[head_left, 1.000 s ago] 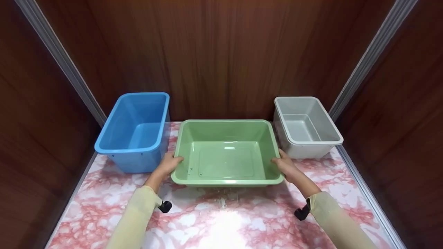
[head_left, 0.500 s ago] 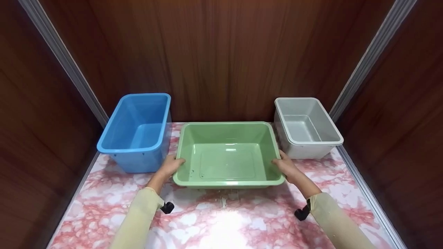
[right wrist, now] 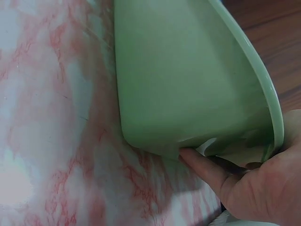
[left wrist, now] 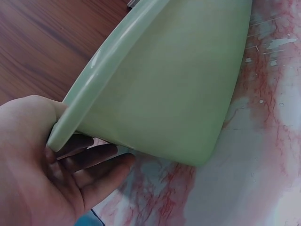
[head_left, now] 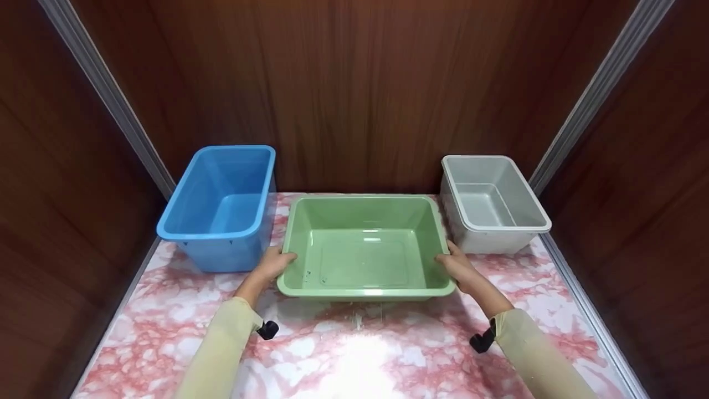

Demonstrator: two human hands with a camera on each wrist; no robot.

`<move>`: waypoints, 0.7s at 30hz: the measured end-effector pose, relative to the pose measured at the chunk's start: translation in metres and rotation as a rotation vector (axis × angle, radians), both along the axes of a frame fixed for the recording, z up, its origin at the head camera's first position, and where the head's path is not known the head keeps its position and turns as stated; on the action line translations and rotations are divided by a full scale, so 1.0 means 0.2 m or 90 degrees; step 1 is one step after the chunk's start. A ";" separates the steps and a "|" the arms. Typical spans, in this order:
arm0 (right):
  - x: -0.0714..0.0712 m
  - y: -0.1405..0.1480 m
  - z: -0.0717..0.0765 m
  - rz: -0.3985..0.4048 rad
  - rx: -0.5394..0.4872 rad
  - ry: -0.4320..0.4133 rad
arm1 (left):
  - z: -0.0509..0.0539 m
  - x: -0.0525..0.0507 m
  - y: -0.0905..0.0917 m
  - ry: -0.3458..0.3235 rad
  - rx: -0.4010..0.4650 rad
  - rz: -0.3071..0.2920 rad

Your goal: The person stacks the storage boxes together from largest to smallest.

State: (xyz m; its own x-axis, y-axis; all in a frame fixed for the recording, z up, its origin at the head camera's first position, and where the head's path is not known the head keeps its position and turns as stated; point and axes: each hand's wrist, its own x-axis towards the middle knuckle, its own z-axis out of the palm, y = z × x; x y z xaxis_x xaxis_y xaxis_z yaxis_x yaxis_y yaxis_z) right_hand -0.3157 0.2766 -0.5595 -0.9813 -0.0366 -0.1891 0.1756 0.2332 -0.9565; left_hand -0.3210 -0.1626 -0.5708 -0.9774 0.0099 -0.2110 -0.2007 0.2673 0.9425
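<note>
A green rectangular plastic basin (head_left: 363, 260) stands in the middle of the marbled surface in the head view, with nothing inside but small dark marks near its front left corner. My left hand (head_left: 271, 263) grips its left rim, thumb over the edge. In the left wrist view the other fingers (left wrist: 101, 181) of that hand lie under the rim along the outer wall. My right hand (head_left: 458, 267) holds the right rim in the same way, thumb inside. The right wrist view shows a finger (right wrist: 202, 167) against the basin's outer side; the other fingertips are partly hidden.
To the left stands a deep blue bin (head_left: 221, 244), close to my left hand. A smaller grey-white bin (head_left: 493, 241) is at the right, near my right hand. Brown wood-look panels (head_left: 354, 94) enclose the back and sides. The table (head_left: 310, 354) has a red-and-white marbled top.
The basin sits slightly lower and to the right in the head view than a second ago, and the view itself has shifted a little. Both hands keep their hold on the rim.
</note>
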 end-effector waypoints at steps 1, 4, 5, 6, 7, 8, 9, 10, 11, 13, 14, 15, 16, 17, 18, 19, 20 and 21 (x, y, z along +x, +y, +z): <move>0.00 0.00 0.00 0.000 -0.002 0.002 | 0.00 0.00 0.00 -0.001 0.001 0.000; 0.00 -0.01 0.00 -0.004 -0.001 0.001 | 0.00 0.00 -0.01 -0.002 0.002 -0.003; -0.01 -0.01 0.00 -0.005 0.002 0.000 | 0.00 0.00 -0.01 -0.002 -0.003 -0.001; -0.01 -0.01 0.00 -0.002 0.004 0.000 | 0.00 0.00 -0.01 -0.003 -0.006 0.004; -0.01 -0.02 0.00 0.002 0.008 0.002 | 0.00 0.00 -0.01 -0.002 -0.009 0.008; -0.01 -0.02 0.00 0.002 0.009 0.001 | 0.00 0.00 -0.01 0.001 -0.012 0.010; -0.01 -0.02 0.00 0.000 0.008 0.003 | 0.00 -0.01 -0.01 0.002 -0.013 0.012; -0.01 -0.02 0.00 -0.002 0.006 0.004 | 0.00 -0.01 -0.01 0.002 -0.012 0.011; -0.01 -0.02 0.00 -0.004 0.005 0.004 | 0.00 -0.01 -0.01 0.002 -0.015 0.007; -0.01 -0.01 -0.01 -0.011 0.006 0.002 | 0.01 -0.01 0.00 0.001 -0.017 -0.001; -0.01 -0.01 -0.01 -0.016 0.004 -0.001 | 0.01 0.00 0.01 0.000 -0.017 -0.005; -0.01 0.00 -0.01 -0.018 0.005 -0.003 | 0.01 0.00 0.01 -0.003 -0.016 -0.007; -0.01 0.00 -0.02 -0.020 0.007 -0.005 | 0.01 0.00 0.01 -0.003 -0.013 -0.009; 0.00 0.00 -0.02 -0.019 0.008 -0.007 | 0.00 0.00 0.02 0.001 -0.015 -0.008; 0.00 0.00 -0.03 -0.021 0.010 -0.007 | 0.00 0.00 0.02 0.009 -0.016 -0.007; 0.00 0.00 -0.03 -0.023 0.012 -0.006 | 0.00 0.00 0.02 0.015 -0.018 -0.008; 0.00 0.01 -0.03 -0.024 0.013 -0.006 | -0.01 0.00 0.02 0.022 -0.024 -0.008; 0.00 0.01 -0.03 -0.027 0.016 -0.006 | -0.01 0.00 0.03 0.026 -0.026 -0.008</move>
State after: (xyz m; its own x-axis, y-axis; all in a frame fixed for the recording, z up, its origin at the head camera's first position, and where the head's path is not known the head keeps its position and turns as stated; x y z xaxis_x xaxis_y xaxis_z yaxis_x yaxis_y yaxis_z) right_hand -0.3152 0.2780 -0.5663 -0.9802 0.0092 -0.1979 0.1939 0.2497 -0.9487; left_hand -0.3201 -0.1572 -0.5735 -0.9850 0.0137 -0.1720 -0.1595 0.3080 0.9379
